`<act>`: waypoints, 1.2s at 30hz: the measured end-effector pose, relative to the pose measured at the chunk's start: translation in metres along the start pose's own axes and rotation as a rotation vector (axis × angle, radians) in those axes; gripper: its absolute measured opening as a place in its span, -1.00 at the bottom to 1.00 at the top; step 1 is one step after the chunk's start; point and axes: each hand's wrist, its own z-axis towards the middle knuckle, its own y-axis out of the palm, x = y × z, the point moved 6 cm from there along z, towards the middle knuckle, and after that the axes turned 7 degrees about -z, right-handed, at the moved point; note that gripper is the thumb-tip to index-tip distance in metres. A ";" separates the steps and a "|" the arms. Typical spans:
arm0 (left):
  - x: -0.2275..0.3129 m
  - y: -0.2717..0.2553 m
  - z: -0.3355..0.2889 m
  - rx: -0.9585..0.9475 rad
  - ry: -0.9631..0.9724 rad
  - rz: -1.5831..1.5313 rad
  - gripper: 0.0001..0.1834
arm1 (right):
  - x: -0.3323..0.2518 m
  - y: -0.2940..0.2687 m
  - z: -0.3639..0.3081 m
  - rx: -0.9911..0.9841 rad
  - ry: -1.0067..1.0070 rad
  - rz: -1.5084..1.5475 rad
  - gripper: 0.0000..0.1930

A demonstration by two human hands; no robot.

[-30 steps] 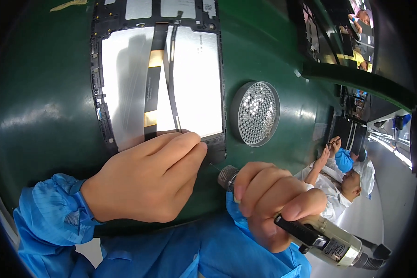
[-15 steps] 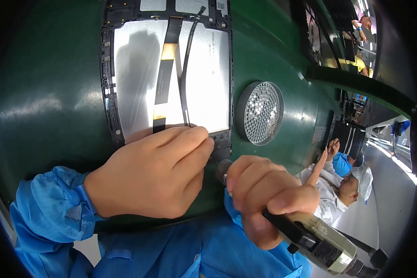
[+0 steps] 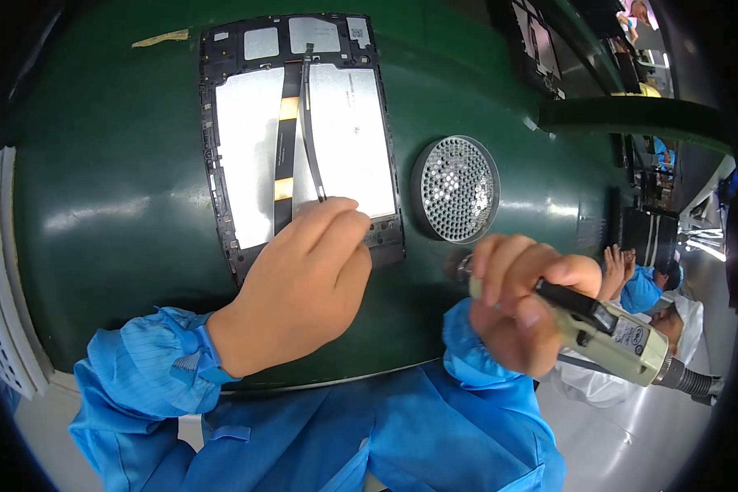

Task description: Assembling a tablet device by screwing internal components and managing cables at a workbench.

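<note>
A tablet-sized panel (image 3: 344, 156) with a silver back and black frame lies on the green work surface. A wide black ribbon cable (image 3: 285, 148) with gold bands runs down it, beside a thin black cable (image 3: 308, 123). My left hand (image 3: 299, 287) rests over the panel's near edge, its fingers drawn together where the thin cable's lower end meets them; whatever lies beneath the fingertips is hidden. Right of the panel, my right hand (image 3: 525, 295) is wrapped around a pale electric screwdriver (image 3: 644, 357). Its front end points left, blurred and apart from the panel.
A round grey dish (image 3: 419, 201) with a perforated plate sits right of the panel. A dark green bar (image 3: 631, 113) crosses the upper right. Yellowish tape (image 3: 162, 38) lies at the far left, and a white slotted rack (image 3: 2, 271) stands at the left edge. Co-workers sit along the right.
The view has pulled back, so the panel looks smaller. My right hand and the screwdriver sit farther right of the panel, the screwdriver more level. My left hand stays at the panel's near edge.
</note>
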 end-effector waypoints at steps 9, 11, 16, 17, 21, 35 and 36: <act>0.009 -0.019 0.003 0.003 -0.172 -0.020 -0.88 | -0.011 -0.019 -0.013 0.137 0.019 -0.004 -0.66; 0.009 -0.022 0.005 -0.005 -0.192 -0.049 -0.86 | -0.011 -0.019 -0.014 0.117 0.014 -0.021 -0.64; 0.005 -0.021 0.000 -0.073 -0.163 -0.095 -0.78 | -0.005 -0.029 -0.018 0.128 0.017 0.009 -0.69; 0.004 -0.022 -0.001 -0.082 -0.157 -0.093 -0.78 | -0.004 -0.032 -0.019 0.138 0.013 0.011 -0.69; 0.005 -0.023 -0.005 -0.249 -0.048 -0.039 -0.74 | -0.002 -0.034 -0.023 0.144 0.028 0.010 -0.68; 0.005 -0.021 -0.006 -0.132 0.018 -0.021 -0.75 | 0.001 -0.030 -0.021 0.161 0.075 0.015 -0.68; 0.005 -0.021 -0.005 -0.152 0.023 -0.025 -0.75 | 0.000 -0.029 -0.021 0.211 0.100 -0.042 -0.65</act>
